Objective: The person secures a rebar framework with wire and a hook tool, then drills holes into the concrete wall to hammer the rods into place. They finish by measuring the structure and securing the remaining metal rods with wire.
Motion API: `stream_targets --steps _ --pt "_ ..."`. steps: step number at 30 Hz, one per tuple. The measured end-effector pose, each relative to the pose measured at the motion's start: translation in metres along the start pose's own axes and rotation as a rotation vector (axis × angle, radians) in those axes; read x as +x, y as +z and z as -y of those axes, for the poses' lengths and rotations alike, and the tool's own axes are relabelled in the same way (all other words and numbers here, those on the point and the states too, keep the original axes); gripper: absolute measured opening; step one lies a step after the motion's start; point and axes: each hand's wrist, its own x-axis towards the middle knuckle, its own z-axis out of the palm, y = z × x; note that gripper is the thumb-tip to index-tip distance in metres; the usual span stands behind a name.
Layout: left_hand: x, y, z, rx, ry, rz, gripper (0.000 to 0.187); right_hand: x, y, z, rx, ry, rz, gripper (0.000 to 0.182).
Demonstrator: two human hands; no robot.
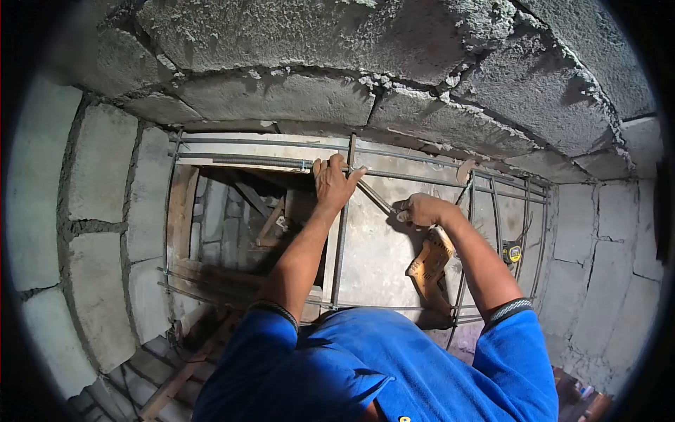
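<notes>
My left hand (336,184) is at the upper middle of the head view, its fingers curled over a long steel reinforcing bar (246,161) where an upright bar crosses it. The thumb points right, towards the tip of a thin metal hand tool (376,197). My right hand (425,211) is closed round the other end of this tool, which slants down to the right from the crossing. Its exact kind cannot be made out. Below my right hand is a tan object with dark slots (430,271), partly behind my forearm.
A grey board (380,260) lies under the bar frame. To its left is a wood-edged opening (235,211). A yellow and black tape measure (512,253) is by the right-hand bars. Concrete block walls (105,162) enclose the space, with one (281,98) close ahead.
</notes>
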Motion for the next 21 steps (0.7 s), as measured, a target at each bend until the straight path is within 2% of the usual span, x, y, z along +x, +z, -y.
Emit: stream_targets --steps 1,3,4,5,8,9,11,15,17,18,21 --pt "0.002 -0.002 -0.002 -0.004 -0.026 0.02 0.063 0.002 0.004 0.002 0.001 -0.002 -0.005 0.02" --pt "0.004 -0.005 -0.006 -0.007 -0.052 0.04 0.062 0.012 0.017 0.008 -0.517 0.067 -0.231 0.018" --pt "0.005 -0.006 -0.007 0.007 -0.053 0.038 0.062 0.012 0.026 0.014 -0.588 0.075 -0.318 0.016" --pt "0.005 -0.007 -0.008 0.02 -0.053 0.037 0.063 0.01 0.033 0.018 -0.585 0.075 -0.32 0.016" --pt "0.006 -0.009 -0.009 -0.007 -0.077 0.036 0.062 0.004 0.051 0.014 -0.66 -0.051 -0.51 0.016" --pt "0.007 -0.009 -0.011 -0.008 -0.079 0.033 0.062 -0.002 0.042 0.019 -0.663 -0.053 -0.509 0.016" --pt "0.01 -0.008 -0.014 -0.016 -0.144 0.0 0.064 -0.021 0.014 0.038 -0.556 -0.069 -0.381 0.023" --pt "0.023 -0.006 -0.021 0.047 -0.231 0.076 0.063 -0.028 -0.004 0.041 -0.557 -0.11 -0.328 0.03" --pt "0.025 -0.005 -0.026 0.144 -0.233 0.074 0.06 -0.018 0.005 0.032 -0.358 -0.099 -0.356 0.032" --pt "0.026 -0.003 -0.024 0.144 -0.236 0.075 0.06 -0.014 0.013 0.029 -0.358 -0.1 -0.353 0.032" --pt "0.026 0.004 -0.022 0.151 -0.218 0.096 0.06 -0.013 0.044 0.036 0.087 -0.102 -0.416 0.035"
